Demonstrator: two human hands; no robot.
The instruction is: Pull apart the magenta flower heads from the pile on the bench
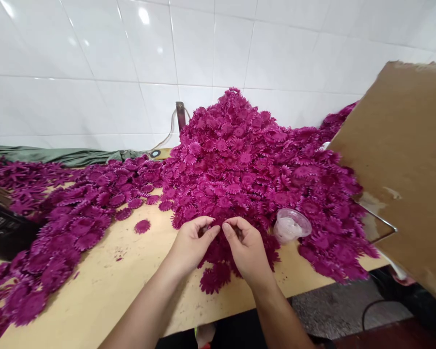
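Observation:
Both hands meet over the table's front half, at the lower edge of a tall heap of magenta artificial flower heads [236, 160]. Thumb and forefinger of my left hand [192, 242] are pinched together. My right hand [247, 247] makes a similar pinch a few centimetres away. Whatever sits between the fingertips blends into the magenta behind, so I cannot make it out. Beneath the hands lie a few loose flower heads [215, 278]. A clear plastic cup [292, 226] with something whitish inside stands tilted to the right of my right hand.
Another spread of flower heads [76, 228] covers the left of the wooden table [131, 276]. A dark box [7, 228] stands at the left edge. On the right, a large cardboard sheet [407, 169] leans over the heap. White tiled wall [131, 58] closes off the back.

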